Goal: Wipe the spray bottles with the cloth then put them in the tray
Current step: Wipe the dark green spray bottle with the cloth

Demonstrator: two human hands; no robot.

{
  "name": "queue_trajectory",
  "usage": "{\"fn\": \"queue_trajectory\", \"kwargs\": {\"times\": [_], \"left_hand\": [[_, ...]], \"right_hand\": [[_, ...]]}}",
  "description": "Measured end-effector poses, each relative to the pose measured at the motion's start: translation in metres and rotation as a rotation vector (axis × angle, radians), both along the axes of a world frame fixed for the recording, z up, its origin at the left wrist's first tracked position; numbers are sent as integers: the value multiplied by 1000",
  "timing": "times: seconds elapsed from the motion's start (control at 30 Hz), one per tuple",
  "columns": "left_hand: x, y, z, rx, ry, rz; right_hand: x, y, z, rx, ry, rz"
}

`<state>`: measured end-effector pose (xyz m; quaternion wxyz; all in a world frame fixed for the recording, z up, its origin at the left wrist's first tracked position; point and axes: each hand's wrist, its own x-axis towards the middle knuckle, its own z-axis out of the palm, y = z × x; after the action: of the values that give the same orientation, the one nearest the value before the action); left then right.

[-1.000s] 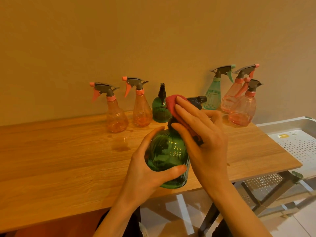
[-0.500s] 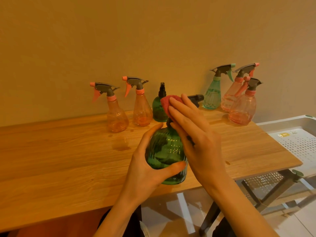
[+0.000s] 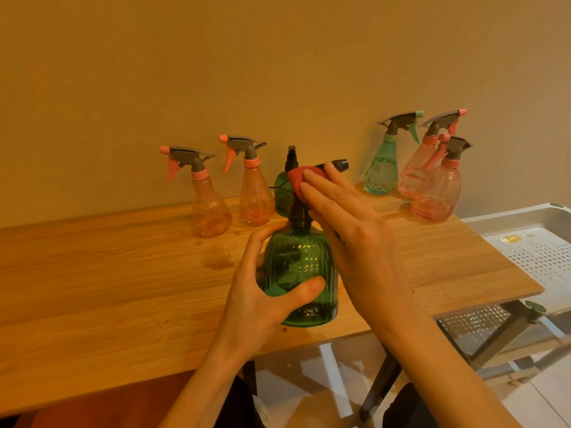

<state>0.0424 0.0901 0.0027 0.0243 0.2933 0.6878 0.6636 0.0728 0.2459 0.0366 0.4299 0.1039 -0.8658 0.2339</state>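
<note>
Compared with a second ago, the red cloth (image 3: 298, 180) has slid up: it was down around the neck of the green bottle (image 3: 301, 273), now it's up on the black sprayer head, with the nozzle poking out to the right of the fingers. The right hand (image 3: 355, 239) presses the cloth there with fairly straight fingers laid over it. The left hand (image 3: 265, 291) hasn't changed its grip, fingers and thumb wrapped round the ribbed belly of the bottle, held upright just above the near edge of the table. The bottle also sits a bit more upright than before.

The room is a plain beige wall (image 3: 278, 72) under warm yellowish light. The wooden table (image 3: 108, 288) runs along it, with a wet patch on the wood in front of the left bottles. To the right, a white perforated tray (image 3: 540, 257) sits beside the table end, nothing in it that I can see.

Along the wall: two orange bottles (image 3: 213, 208) on the left, a dark green bottle (image 3: 282, 193) half hidden behind the cloth, then a teal bottle (image 3: 381, 171) and two pink bottles (image 3: 435, 193) on the right.

The tray has a small yellow sticker, too small to read. The green bottle has raised markings, also unreadable.
</note>
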Motion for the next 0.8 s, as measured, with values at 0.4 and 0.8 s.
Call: {"fn": "queue_trajectory", "kwargs": {"times": [0.4, 0.8], "left_hand": [[-4, -2, -3, -16, -33, 8], [-3, -6, -2, -1, -78, -4]], "right_hand": [[-1, 5, 3, -2, -47, -59], [-3, 8, 5, -34, -30, -63]]}}
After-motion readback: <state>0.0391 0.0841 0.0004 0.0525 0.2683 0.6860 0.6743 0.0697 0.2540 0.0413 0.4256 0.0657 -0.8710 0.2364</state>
